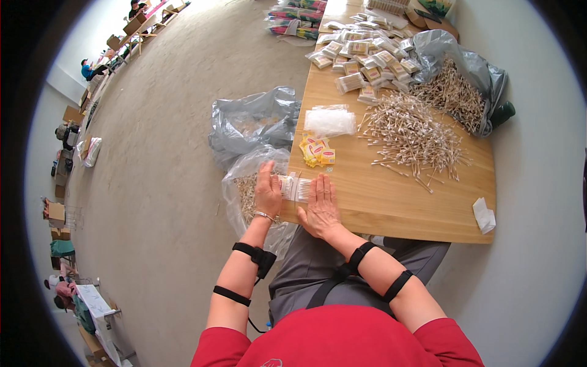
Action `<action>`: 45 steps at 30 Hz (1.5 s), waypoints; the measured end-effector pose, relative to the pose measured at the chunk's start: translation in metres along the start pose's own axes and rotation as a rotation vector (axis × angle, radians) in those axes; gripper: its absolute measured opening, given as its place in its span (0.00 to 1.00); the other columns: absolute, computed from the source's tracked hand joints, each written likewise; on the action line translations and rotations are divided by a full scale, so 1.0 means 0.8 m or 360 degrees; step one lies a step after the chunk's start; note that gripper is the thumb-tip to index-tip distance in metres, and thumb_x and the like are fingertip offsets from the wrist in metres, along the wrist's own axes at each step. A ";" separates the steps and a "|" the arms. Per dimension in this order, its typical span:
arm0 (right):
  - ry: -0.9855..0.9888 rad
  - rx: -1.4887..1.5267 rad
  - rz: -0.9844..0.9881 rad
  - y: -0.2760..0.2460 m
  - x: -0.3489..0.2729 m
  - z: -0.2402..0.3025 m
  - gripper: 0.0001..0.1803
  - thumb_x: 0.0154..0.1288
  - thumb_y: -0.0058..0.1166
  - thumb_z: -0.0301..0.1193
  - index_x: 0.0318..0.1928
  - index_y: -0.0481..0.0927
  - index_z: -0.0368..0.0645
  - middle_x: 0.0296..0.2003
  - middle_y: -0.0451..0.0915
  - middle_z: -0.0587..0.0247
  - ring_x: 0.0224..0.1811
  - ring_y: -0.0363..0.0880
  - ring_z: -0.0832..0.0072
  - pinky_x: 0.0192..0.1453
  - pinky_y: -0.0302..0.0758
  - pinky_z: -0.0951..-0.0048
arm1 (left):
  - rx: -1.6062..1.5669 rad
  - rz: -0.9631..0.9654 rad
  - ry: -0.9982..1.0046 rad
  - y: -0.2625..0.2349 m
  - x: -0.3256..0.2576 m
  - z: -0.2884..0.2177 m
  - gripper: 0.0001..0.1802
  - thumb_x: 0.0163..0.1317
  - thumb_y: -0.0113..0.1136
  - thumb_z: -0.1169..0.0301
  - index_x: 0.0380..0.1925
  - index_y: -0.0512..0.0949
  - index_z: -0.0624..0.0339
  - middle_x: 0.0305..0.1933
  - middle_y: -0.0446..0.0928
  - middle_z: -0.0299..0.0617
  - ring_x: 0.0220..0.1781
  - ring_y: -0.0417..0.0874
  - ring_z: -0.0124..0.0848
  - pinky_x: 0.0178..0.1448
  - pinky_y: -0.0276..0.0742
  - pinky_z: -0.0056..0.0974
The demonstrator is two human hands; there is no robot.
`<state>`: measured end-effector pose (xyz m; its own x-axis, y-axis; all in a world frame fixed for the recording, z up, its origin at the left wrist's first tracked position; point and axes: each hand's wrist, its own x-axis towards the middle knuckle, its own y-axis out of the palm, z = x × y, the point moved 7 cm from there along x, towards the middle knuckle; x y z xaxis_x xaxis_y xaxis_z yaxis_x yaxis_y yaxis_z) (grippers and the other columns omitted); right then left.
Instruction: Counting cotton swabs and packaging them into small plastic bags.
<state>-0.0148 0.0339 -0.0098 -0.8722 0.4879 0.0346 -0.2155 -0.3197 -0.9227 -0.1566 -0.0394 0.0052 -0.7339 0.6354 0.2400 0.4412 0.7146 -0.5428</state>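
My left hand [267, 191] and my right hand [319, 207] press flat against the two ends of a small clear packet of cotton swabs [294, 187] at the near left edge of the wooden table [391, 202]. Fingers of both hands are stretched out, palms facing the packet. A loose heap of cotton swabs [411, 131] lies in the middle of the table. Small yellow labels [318, 150] sit just beyond my hands, with a stack of clear bags [330, 120] behind them.
A grey plastic sack [465, 67] spills more swabs at the far right. Several filled packets [367, 55] pile up at the far end. A clear bag of swabs [247, 189] and a grey bag [254, 125] lie on the floor left of the table. A white paper scrap [483, 215] rests near the right corner.
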 end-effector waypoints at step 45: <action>0.0149 0.1447 -0.0519 -0.002 0.057 0.010 0.39 0.65 0.36 0.41 0.68 0.42 0.27 0.70 0.39 0.38 0.74 0.33 0.50 0.75 0.34 0.60 | -0.1115 0.0250 -0.0758 0.010 0.005 0.096 0.30 0.72 0.33 0.50 0.61 0.65 0.63 0.60 0.70 0.49 0.60 0.71 0.36 0.63 0.67 0.37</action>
<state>-0.0576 0.0498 -0.0033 -0.6794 0.7139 0.1693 -0.7320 -0.6439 -0.2224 -0.1956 -0.0533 -0.0599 -0.7068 0.6638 -0.2447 0.6577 0.7439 0.1181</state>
